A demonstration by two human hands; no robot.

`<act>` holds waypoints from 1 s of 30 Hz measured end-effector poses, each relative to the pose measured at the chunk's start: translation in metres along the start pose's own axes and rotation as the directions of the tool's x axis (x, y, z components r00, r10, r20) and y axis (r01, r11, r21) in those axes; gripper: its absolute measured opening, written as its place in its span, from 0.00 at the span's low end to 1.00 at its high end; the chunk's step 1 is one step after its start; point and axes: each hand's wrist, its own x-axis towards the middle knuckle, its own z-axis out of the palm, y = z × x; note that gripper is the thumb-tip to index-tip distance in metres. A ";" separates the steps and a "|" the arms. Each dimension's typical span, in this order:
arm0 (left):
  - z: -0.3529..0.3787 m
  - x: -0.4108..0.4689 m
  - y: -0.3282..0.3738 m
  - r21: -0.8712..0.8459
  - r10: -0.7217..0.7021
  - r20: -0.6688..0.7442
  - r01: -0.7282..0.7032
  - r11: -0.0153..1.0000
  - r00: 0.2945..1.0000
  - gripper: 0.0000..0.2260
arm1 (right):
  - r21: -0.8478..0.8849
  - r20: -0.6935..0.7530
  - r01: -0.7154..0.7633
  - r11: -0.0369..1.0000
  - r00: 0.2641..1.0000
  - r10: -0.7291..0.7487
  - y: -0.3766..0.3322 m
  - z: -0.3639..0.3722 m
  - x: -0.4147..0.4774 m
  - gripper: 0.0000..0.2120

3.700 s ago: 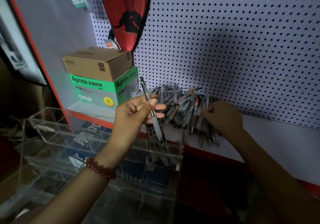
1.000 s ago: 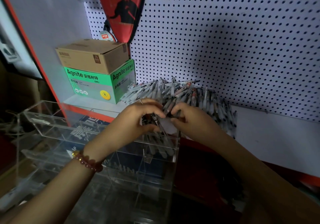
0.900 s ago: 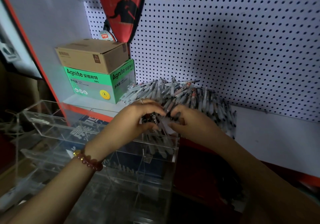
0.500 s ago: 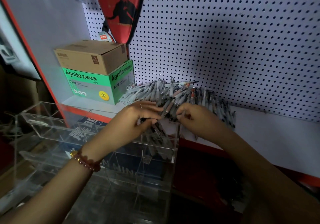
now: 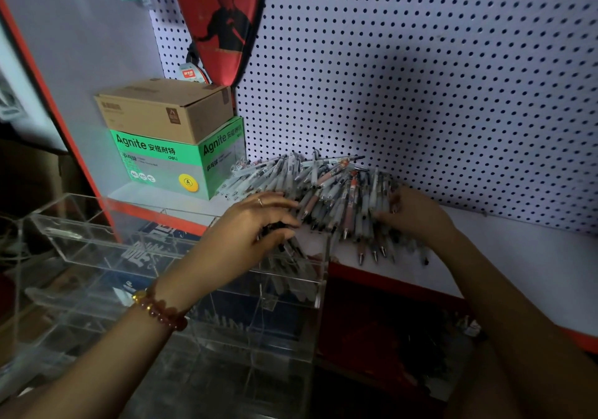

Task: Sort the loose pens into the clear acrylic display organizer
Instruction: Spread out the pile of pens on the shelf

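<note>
Pens point(image 5: 323, 188) lie on shelf point(image 5: 517, 256), apparently behind organizer point(image 5: 81, 247).

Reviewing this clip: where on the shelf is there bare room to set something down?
Bare white shelf lies right of the pen pile, below the pegboard; a narrow strip runs before the green box. The middle is crowded: the pile, the right hand on it, the left hand holding pens over the organizer.

White shelf point(image 5: 534, 247) with a heap of pens point(image 5: 339, 188) and a green box point(image 5: 168, 159) (cardboard carton point(image 5: 161, 108) atop)
</note>
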 end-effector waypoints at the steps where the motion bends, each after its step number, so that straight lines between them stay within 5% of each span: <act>1: 0.000 0.000 0.001 0.009 0.000 -0.001 0.000 1.000 1.000 0.17 | 0.022 -0.021 0.011 1.000 1.000 -0.011 0.000 0.001 -0.001 0.15; 8: 0.000 0.002 0.006 0.010 -0.010 -0.143 0.011 1.000 0.990 0.16 | 0.217 -0.087 -0.041 0.975 0.994 0.061 0.000 0.001 -0.001 0.11; 12: -0.005 0.003 0.016 -0.102 -0.042 -0.272 0.015 0.995 0.961 0.12 | 0.367 -0.336 0.070 0.928 0.940 0.062 -0.012 -0.003 -0.010 0.06; 14: -0.007 0.003 0.024 -0.166 -0.060 -0.301 0.010 0.986 0.952 0.09 | 0.504 -0.412 0.149 0.851 0.907 0.085 -0.029 -0.004 -0.020 0.09; 16: -0.007 0.003 0.029 -0.212 -0.084 -0.305 0.019 0.977 0.949 0.08 | 0.705 -0.429 0.266 0.657 0.898 0.096 -0.052 -0.005 -0.038 0.10; 18: -0.006 0.003 0.034 -0.337 -0.138 -0.274 0.039 0.941 0.952 0.08 | 0.816 -0.419 0.373 0.442 0.908 0.007 -0.077 -0.001 -0.059 0.09; 21: -0.004 0.004 0.038 -0.642 -0.234 -0.227 0.035 0.766 0.945 0.08 | 0.780 -0.479 0.533 0.329 0.845 -0.237 -0.102 0.018 -0.080 0.05; 24: -0.003 0.006 0.042 -0.709 -0.263 -0.309 -0.037 0.704 0.914 0.07 | 0.772 -0.443 0.560 0.303 0.814 -0.376 -0.113 0.033 -0.085 0.03; 30: -0.007 0.006 0.038 -0.669 -0.271 -0.345 -0.033 0.743 0.899 0.03 | 0.787 -0.258 0.486 0.380 0.819 -0.513 -0.107 0.025 -0.074 0.01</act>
